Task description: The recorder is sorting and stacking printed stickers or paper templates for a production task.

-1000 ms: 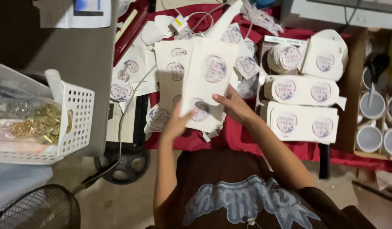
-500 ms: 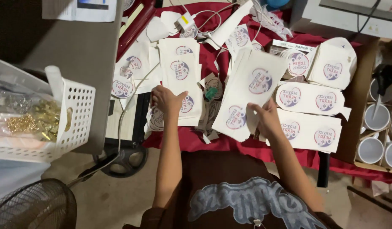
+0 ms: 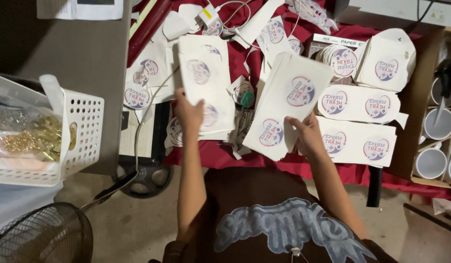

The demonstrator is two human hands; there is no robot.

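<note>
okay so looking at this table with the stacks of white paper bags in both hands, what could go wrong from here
1. The right hand presses a stack of white bags that juts over the table's near edge; loosen that grip and some could slide to the floor.
2. The left hand rests on another bag stack amid loose paper scraps, so the stacks could mix or crumple.
3. A white cable runs beside that stack and might snag.

We see dim, warm indoor light that falls brightest on the white paper bags (image 3: pixel 293 104) in the middle, while the far left corner and the near floor sink into shadow. The picture is soft throughout, with slight motion blur on the left hand (image 3: pixel 189 113).
</note>
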